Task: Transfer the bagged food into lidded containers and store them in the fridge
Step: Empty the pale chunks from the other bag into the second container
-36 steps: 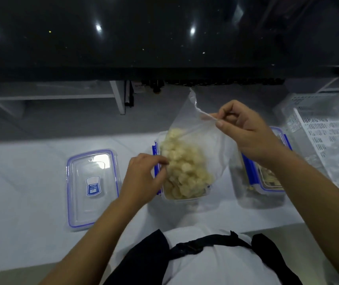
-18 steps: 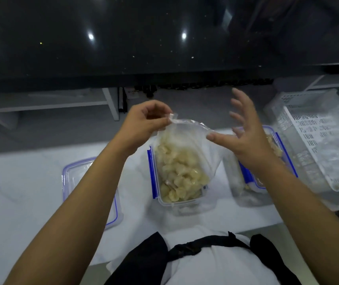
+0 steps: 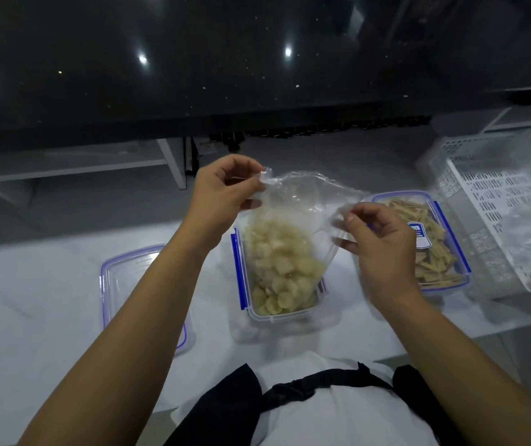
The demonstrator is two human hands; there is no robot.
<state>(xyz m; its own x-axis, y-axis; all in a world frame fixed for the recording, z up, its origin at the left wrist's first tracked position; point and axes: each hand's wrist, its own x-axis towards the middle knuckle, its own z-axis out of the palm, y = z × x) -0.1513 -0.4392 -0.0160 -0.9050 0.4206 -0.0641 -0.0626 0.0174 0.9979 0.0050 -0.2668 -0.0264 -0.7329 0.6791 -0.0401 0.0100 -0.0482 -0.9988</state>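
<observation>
Both hands prob. on bag top corners

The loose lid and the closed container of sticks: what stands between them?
In the head view, the open container holding the bag of pale food pieces.

Both bare forearms reach forward from the bottom corners of the view and converge toward the middle. The left hand is raised higher and farther out, its wrist bent slightly, thumb and forefinger pinched together on a fold of clear film while the other fingers curl loosely beneath. The right hand sits lower and nearer the body, knuckles up, thumb and forefinger likewise pinched on the film's opposite edge, remaining fingers half curled. The two hands are apart, not touching.
</observation>
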